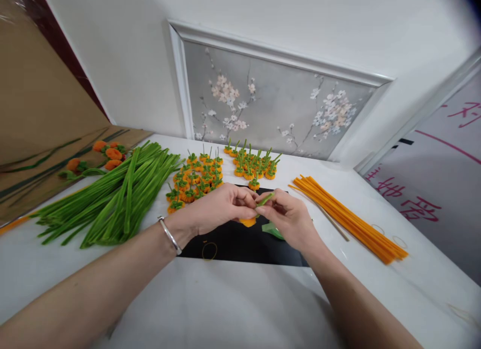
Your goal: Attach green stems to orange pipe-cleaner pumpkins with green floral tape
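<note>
Pinched in the fingers of my left hand (229, 206) is a small orange pipe-cleaner pumpkin (248, 222), mostly hidden by the fingertips. Close against it, my right hand (287, 216) grips a short green pipe cleaner (265, 199) that slants up from the pumpkin's top. The two hands nearly touch over a black mat (240, 249). Behind my right fingers lies a green object (276, 231), partly covered, perhaps a roll of tape.
Finished orange pumpkins with green tops stand in two groups, a left one (195, 176) and a right one (255, 164). Green pipe cleaners (116, 194) are heaped left; orange pipe cleaners (349, 219) lie right beside a thin stick (334, 224). A thin ring (209, 259) rests on the mat.
</note>
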Tool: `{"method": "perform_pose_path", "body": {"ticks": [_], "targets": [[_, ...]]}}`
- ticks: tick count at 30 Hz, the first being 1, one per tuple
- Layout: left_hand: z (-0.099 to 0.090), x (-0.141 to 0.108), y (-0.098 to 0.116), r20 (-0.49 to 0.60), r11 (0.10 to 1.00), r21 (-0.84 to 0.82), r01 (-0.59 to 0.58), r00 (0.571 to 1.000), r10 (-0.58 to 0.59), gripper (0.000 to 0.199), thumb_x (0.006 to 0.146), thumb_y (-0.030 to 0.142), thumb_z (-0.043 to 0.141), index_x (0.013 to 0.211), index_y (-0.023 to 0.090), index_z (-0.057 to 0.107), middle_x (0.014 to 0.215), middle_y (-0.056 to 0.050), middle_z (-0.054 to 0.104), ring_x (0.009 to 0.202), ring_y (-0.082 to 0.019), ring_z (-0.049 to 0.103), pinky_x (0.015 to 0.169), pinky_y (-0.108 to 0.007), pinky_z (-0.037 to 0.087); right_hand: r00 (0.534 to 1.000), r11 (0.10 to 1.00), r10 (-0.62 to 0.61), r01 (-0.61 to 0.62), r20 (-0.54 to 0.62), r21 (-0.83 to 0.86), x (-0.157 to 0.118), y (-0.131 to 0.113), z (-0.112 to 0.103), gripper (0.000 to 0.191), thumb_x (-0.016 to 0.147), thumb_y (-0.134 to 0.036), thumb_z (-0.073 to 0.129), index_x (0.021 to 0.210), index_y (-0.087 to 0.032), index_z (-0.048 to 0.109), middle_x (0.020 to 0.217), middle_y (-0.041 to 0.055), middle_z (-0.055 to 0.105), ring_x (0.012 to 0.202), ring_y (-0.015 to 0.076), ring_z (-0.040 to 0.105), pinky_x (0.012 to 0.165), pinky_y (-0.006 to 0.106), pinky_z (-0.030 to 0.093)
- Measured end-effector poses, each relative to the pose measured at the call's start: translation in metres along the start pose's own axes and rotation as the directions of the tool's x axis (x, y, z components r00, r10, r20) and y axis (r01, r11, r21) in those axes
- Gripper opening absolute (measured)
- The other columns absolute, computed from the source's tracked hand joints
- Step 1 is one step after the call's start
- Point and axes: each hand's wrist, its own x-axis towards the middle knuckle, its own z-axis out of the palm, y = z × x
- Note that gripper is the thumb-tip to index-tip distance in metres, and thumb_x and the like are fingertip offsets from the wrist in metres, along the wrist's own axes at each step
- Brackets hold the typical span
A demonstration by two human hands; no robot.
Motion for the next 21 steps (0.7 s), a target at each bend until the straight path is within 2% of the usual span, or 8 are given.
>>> {"method": "perform_pose_path", "body": {"ticks": [3, 6, 9, 12, 16, 21], "targets": [[-0.004, -0.003, 0.0, 0.086, 0.991, -0.121, 0.063, 0.995, -0.053, 0.008, 0.078, 0.018, 0.062, 0.073, 0.012, 0.064, 0.084, 0.0, 0.058, 0.063, -0.007, 0.045, 0.057, -0.021, 0.036, 0.997, 0.996, -0.081, 0.082, 0.016, -0.029, 0.0, -0.001, -0.003, 0.011, 0.082, -0.024, 0.065, 0.073, -0.02, 0.069, 0.075, 0.0019, 0.062, 0.069, 0.0141, 0.056, 0.061, 0.027, 0.046], [-0.007, -0.004, 0.003, 0.156, 0.992, -0.088, 0.088, 0.985, -0.073, 0.014, 0.082, 0.024, 0.06, 0.082, 0.013, 0.067, 0.101, -0.004, 0.06, 0.07, -0.008, 0.05, 0.059, -0.021, 0.04, 0.994, 0.993, -0.113, 0.114, 0.006, -0.044, 0.0, -0.002, -0.003, 0.013, 0.083, -0.025, 0.065, 0.071, -0.02, 0.067, 0.075, 0.0019, 0.061, 0.069, 0.0141, 0.057, 0.06, 0.027, 0.046], [-0.007, -0.003, 0.007, 0.06, 0.997, 0.062, 0.041, 0.997, -0.044, 0.02, 0.084, 0.03, 0.059, 0.094, 0.014, 0.065, 0.099, -0.005, 0.063, 0.08, -0.012, 0.056, 0.069, -0.025, 0.045, 0.996, 0.994, -0.094, 0.093, -0.013, -0.055, 0.0, -0.002, -0.001, 0.02, 0.083, -0.028, 0.065, 0.066, -0.019, 0.06, 0.071, 0.0011, 0.058, 0.063, 0.0126, 0.052, 0.056, 0.026, 0.044], [-0.005, -0.001, 0.009, -0.05, 0.995, 0.099, -0.03, 0.998, 0.035, 0.022, 0.083, 0.031, 0.061, 0.098, 0.015, 0.059, 0.089, -0.003, 0.062, 0.081, -0.013, 0.057, 0.074, -0.027, 0.046, 0.998, 0.996, -0.05, 0.047, -0.037, -0.071, 0.0, -0.003, 0.0, 0.024, 0.082, -0.032, 0.064, 0.064, -0.018, 0.057, 0.067, -0.0005, 0.053, 0.058, 0.0111, 0.046, 0.054, 0.025, 0.04], [0.001, -0.001, 0.01, -0.026, 0.994, 0.106, -0.04, 0.999, 0.042, 0.021, 0.082, 0.034, 0.061, 0.092, 0.016, 0.055, 0.079, 0.0, 0.058, 0.072, -0.012, 0.056, 0.066, -0.025, 0.044, 0.998, 0.996, -0.027, 0.022, -0.063, -0.084, -0.001, -0.005, 0.003, 0.024, 0.082, -0.033, 0.063, 0.064, -0.019, 0.056, 0.064, -0.0019, 0.05, 0.057, 0.0105, 0.044, 0.053, 0.024, 0.038], [0.007, -0.002, 0.009, -0.063, 0.981, 0.191, -0.033, 0.997, 0.045, 0.021, 0.071, 0.019, 0.069, 0.086, 0.016, 0.054, 0.074, 0.002, 0.059, 0.067, -0.011, 0.056, 0.063, -0.024, 0.044, 0.999, 0.993, 0.027, -0.029, -0.021, -0.111, -0.002, -0.006, 0.006, 0.026, 0.08, -0.032, 0.064, 0.06, -0.018, 0.053, 0.062, -0.0021, 0.05, 0.057, 0.0109, 0.044, 0.052, 0.024, 0.037]]}}
